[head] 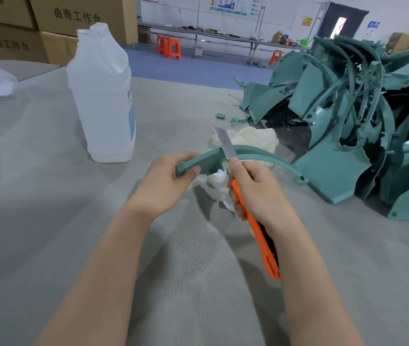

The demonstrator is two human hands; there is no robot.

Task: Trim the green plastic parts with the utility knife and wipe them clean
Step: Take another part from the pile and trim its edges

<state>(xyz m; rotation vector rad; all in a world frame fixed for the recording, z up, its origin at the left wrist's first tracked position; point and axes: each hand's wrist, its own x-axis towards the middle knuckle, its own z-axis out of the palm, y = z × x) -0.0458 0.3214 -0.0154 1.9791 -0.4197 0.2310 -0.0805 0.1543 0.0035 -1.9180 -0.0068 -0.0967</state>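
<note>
Right of the bottle (101, 101), above the table (48, 196): grips the thick end of the curved green part (210, 159) in the left hand (166, 186), thumb on top, fingers curled beneath. Holds the utility knife (260, 236) in the right hand (253, 188), fingers wrapped round the orange handle, thumb by the blade (225, 146), laid across the part's edge. Farther right of the bottle, cream cloth (258, 139), white scraps (218, 176), heaped green parts (348, 121).
</note>
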